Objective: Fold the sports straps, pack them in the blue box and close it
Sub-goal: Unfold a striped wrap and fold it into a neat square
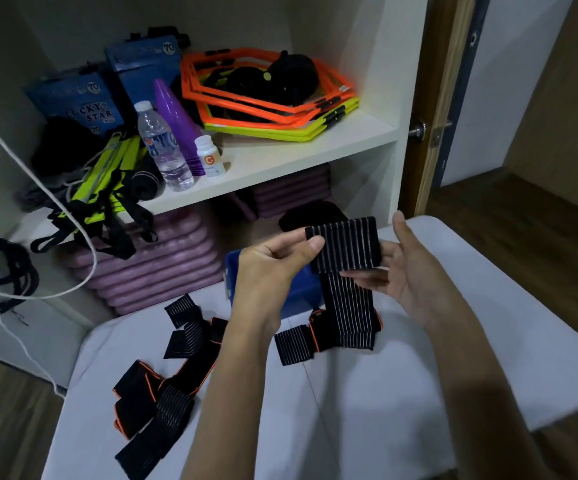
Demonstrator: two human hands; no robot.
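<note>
Holding a black ribbed strap [344, 245] at centre frame, the left hand [273, 268] pinches its upper left corner with thumb and curled fingers, while the right hand [405, 268] supports it from behind on straight, spread fingers. The strap's lower end hangs to the white bench [349, 403]. Behind the hands sits the blue box [301, 289]; more straps [162, 386] lie at lower left.

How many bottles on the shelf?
2: a clear water bottle at the shelf front and a small white bottle just right of it, with the purple cone behind. Clutter on the left could hide more.
</note>
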